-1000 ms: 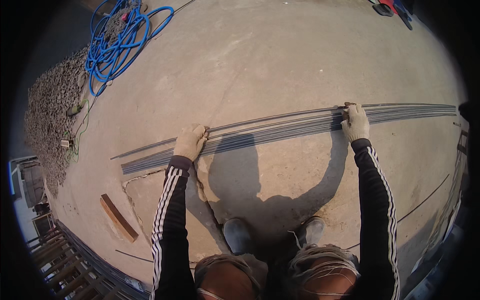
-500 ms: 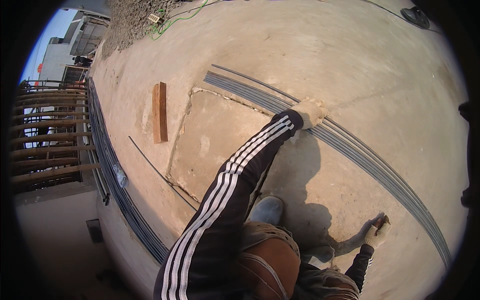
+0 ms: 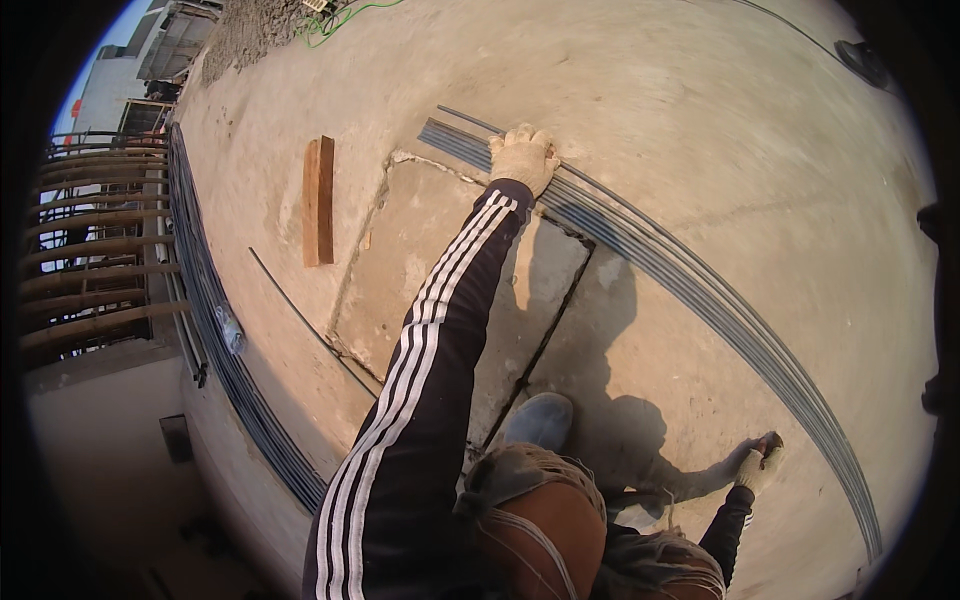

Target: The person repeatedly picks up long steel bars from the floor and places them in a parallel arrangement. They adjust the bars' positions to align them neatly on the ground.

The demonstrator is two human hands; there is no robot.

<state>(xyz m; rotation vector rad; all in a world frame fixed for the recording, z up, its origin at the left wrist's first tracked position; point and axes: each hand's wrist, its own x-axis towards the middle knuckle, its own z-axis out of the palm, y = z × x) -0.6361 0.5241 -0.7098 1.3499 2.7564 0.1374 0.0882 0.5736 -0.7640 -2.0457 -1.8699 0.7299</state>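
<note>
A bundle of long grey metal rods [image 3: 690, 278] lies on the concrete, bent into a curve by the lens. My left hand [image 3: 523, 160], in a cream knit glove, is on the rods near their far left end. Its fingers curl over the outermost rod, which lies slightly apart from the others; the palm side is hidden. At the lower right, my right hand [image 3: 757, 470], gloved too, is closed around a small reddish-brown object [image 3: 769, 442]. Most of that object is covered by the fingers, so its kind is unclear.
A brown wooden block [image 3: 318, 202] lies left of a cracked concrete slab [image 3: 450, 270]. A thin single rod [image 3: 308, 318] rests nearer me. More dark rods [image 3: 215, 330] run along the left wall beside bamboo poles [image 3: 100, 250]. Gravel [image 3: 245, 35] and a green cord [image 3: 345, 18] are at the back.
My left hand has slid left and away along the rods toward their far end. My right hand stays at the lower right, holding the same object. The view has shifted slightly.
</note>
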